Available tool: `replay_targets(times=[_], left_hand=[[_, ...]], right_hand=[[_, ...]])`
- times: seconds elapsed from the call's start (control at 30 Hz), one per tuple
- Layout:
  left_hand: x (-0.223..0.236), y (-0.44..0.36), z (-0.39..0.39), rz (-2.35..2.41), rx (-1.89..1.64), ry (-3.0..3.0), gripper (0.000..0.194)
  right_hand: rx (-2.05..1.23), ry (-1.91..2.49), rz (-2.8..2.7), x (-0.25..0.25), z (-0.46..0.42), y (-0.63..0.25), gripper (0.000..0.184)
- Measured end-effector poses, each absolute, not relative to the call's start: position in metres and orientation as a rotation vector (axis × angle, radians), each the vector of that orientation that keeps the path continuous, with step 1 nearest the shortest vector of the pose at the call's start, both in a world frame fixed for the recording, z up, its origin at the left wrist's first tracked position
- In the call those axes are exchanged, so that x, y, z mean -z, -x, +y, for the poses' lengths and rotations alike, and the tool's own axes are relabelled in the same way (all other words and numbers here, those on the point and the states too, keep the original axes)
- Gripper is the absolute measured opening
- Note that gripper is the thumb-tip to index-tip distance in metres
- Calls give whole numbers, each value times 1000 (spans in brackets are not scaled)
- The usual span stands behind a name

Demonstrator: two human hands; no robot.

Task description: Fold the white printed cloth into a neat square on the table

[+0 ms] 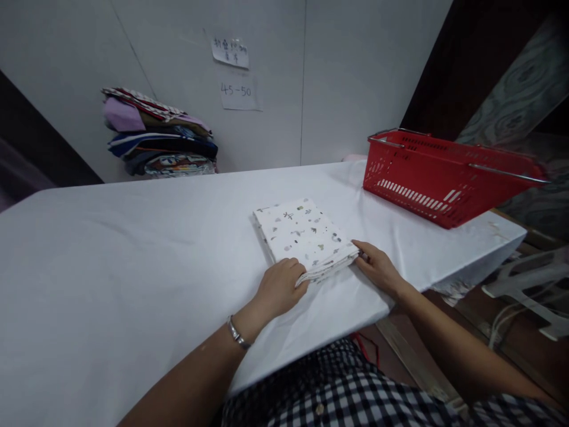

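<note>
A folded white cloth with small grey and green printed motifs lies flat on the table in front of me. Its several layers show along the near edge. My left hand grips the near left corner, fingers on top and thumb below the edge. At the near right corner, my right hand pinches the layers between thumb and fingers. Part of each hand's grip is hidden by the cloth.
A white-covered table stretches out to the left. A red plastic basket with metal handles stands at the right end. Several folded fabrics are stacked by the back wall. Two paper notes hang there. A white plastic stool is at lower right.
</note>
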State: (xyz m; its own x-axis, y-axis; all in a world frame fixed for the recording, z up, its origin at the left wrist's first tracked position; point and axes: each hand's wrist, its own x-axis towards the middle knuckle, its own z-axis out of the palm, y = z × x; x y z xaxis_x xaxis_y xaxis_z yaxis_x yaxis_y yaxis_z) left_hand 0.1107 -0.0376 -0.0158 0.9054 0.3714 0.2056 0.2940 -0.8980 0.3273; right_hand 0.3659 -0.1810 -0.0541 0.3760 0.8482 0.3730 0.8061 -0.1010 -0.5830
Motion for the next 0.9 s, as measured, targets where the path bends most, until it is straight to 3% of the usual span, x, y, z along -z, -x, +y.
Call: replay_targets(times=[0.57, 0.77, 0.9], left_hand=[[18, -109, -41, 413, -347, -2870, 12], [16, -106, -43, 409, -365, -2872, 14], [11, -104, -44, 430, -299, -2875, 16]], right_hand=[[-84, 2012, -1478, 52, -184, -383, 31], [-376, 1997, -1369, 38, -181, -382, 39], [-103, 1921, -1484, 20, -168, -366, 46]])
